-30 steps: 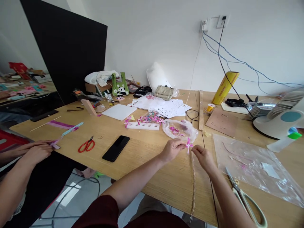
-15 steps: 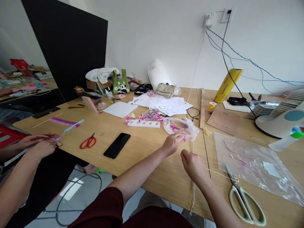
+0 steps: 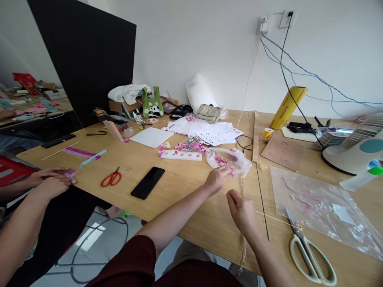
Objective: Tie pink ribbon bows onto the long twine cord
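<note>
One pink petalled flower piece point(image 3: 231, 172) sits at the tips of the left hand point(image 3: 217, 178), whose fingers are pinched together on it. The right hand point(image 3: 241, 209), nearer the body, has its fingers curled into a fist; one thin cream thread point(image 3: 277, 219) runs out from behind it to the right, though whether the fingers grip it cannot be told. One braided pale cord point(image 3: 243, 257) passes beneath the right hand.

Just beyond the left fingertips lies one crumpled clear plastic bag point(image 3: 245, 165) with pink pieces in it, their number unclear; farther left is one white foam bar with round holes point(image 3: 181, 156). Two pairs of scissors show: red-handled scissors point(image 3: 110, 179), well left of the fingers past one black phone point(image 3: 147, 182), and cream-handled scissors point(image 3: 311, 255), right of the fist.

The surface is a light wood-grain table point(image 3: 185, 181) with a dark seam right of both hands. Beyond the fingers rises a white wall point(image 3: 197, 44); at far left, a co-worker's two hands point(image 3: 54, 185) meet over a purple strip.
</note>
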`<action>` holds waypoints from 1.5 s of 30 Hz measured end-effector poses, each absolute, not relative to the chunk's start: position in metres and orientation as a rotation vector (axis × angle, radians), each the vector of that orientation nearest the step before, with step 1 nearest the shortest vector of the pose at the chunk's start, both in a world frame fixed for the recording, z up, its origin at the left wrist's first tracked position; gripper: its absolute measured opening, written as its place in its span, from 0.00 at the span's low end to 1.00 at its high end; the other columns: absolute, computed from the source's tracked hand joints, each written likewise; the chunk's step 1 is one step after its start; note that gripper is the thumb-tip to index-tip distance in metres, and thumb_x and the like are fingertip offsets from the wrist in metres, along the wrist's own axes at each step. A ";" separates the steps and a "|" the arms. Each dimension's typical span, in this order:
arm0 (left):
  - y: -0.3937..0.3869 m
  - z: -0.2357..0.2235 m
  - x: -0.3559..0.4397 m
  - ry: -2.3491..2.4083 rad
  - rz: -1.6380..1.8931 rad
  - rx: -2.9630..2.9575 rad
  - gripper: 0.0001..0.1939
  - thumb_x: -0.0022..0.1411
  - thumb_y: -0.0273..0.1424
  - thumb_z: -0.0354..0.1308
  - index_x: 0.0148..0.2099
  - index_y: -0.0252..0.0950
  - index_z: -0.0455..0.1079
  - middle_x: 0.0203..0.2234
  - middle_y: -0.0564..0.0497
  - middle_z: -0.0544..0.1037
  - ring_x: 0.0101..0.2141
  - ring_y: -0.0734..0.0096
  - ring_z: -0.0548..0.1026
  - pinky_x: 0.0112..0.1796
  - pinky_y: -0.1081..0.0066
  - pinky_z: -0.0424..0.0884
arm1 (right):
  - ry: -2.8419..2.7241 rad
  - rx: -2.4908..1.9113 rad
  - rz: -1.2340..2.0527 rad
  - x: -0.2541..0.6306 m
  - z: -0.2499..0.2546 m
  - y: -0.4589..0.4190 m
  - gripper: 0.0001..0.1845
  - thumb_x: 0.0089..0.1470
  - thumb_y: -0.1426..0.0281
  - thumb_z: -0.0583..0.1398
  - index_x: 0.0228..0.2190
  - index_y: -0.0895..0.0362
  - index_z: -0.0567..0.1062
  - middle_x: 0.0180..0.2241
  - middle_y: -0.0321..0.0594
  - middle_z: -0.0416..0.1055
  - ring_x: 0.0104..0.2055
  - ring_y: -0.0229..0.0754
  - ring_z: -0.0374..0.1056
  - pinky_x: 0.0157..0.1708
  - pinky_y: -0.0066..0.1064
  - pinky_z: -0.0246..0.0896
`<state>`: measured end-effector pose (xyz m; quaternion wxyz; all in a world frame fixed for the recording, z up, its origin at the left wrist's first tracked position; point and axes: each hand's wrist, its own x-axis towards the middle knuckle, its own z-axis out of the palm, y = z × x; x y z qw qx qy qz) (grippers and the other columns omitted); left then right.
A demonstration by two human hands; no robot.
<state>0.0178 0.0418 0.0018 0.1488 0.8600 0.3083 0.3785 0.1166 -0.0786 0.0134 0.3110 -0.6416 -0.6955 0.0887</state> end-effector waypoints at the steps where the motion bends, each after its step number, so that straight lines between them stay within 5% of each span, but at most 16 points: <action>1: 0.043 0.000 0.016 0.856 1.029 2.562 0.10 0.60 0.26 0.47 0.36 0.35 0.71 0.31 0.48 0.74 0.35 0.70 0.70 0.38 0.72 0.65 | -1.886 -1.693 0.195 0.122 0.026 -0.079 0.15 0.55 0.67 0.46 0.22 0.56 0.67 0.16 0.35 0.64 0.19 0.35 0.60 0.21 0.25 0.47; 6: 0.029 0.008 0.011 0.364 0.749 2.756 0.13 0.62 0.28 0.45 0.37 0.37 0.72 0.28 0.48 0.73 0.34 0.70 0.71 0.38 0.70 0.65 | -1.971 -1.688 0.103 0.168 0.081 -0.056 0.15 0.53 0.63 0.49 0.22 0.55 0.69 0.18 0.36 0.66 0.21 0.37 0.61 0.23 0.26 0.48; 9: 0.010 0.020 0.012 0.168 0.791 2.483 0.13 0.62 0.29 0.46 0.37 0.35 0.72 0.30 0.47 0.74 0.33 0.73 0.71 0.37 0.74 0.65 | -1.797 -1.733 0.203 0.191 0.072 -0.035 0.13 0.51 0.64 0.50 0.24 0.56 0.70 0.20 0.36 0.68 0.23 0.37 0.62 0.24 0.26 0.51; 18: 0.027 0.023 0.013 0.790 1.316 2.180 0.09 0.60 0.29 0.50 0.31 0.32 0.69 0.26 0.50 0.72 0.30 0.73 0.69 0.34 0.74 0.65 | -1.904 -1.709 0.413 0.155 -0.002 -0.061 0.16 0.54 0.65 0.46 0.22 0.56 0.67 0.18 0.35 0.65 0.21 0.37 0.61 0.24 0.26 0.50; 26: 0.038 0.018 0.017 0.814 1.052 2.455 0.08 0.59 0.27 0.50 0.35 0.37 0.70 0.29 0.51 0.73 0.34 0.72 0.70 0.37 0.72 0.66 | -2.076 -1.772 0.137 0.135 0.035 -0.077 0.15 0.55 0.69 0.45 0.22 0.55 0.65 0.18 0.36 0.65 0.21 0.37 0.61 0.22 0.26 0.45; 32: 0.015 0.023 0.017 0.338 0.709 2.461 0.09 0.59 0.29 0.50 0.32 0.38 0.72 0.27 0.52 0.73 0.33 0.73 0.71 0.37 0.73 0.66 | -1.984 -1.775 0.117 0.181 0.081 -0.050 0.13 0.53 0.65 0.49 0.22 0.55 0.68 0.18 0.36 0.66 0.21 0.37 0.59 0.23 0.26 0.46; 38: 0.000 0.027 0.017 0.397 1.159 2.121 0.10 0.59 0.32 0.51 0.32 0.32 0.70 0.24 0.49 0.71 0.29 0.74 0.69 0.33 0.75 0.65 | -1.756 -1.566 0.553 0.192 0.026 -0.033 0.15 0.51 0.62 0.49 0.22 0.57 0.67 0.21 0.35 0.66 0.25 0.37 0.61 0.26 0.26 0.54; 45: 0.033 0.011 0.016 0.833 1.314 2.259 0.08 0.60 0.28 0.49 0.32 0.33 0.69 0.28 0.49 0.72 0.33 0.72 0.70 0.36 0.73 0.66 | -1.882 -1.651 0.480 0.142 0.001 -0.072 0.16 0.56 0.64 0.45 0.22 0.55 0.65 0.19 0.36 0.65 0.23 0.38 0.62 0.25 0.26 0.52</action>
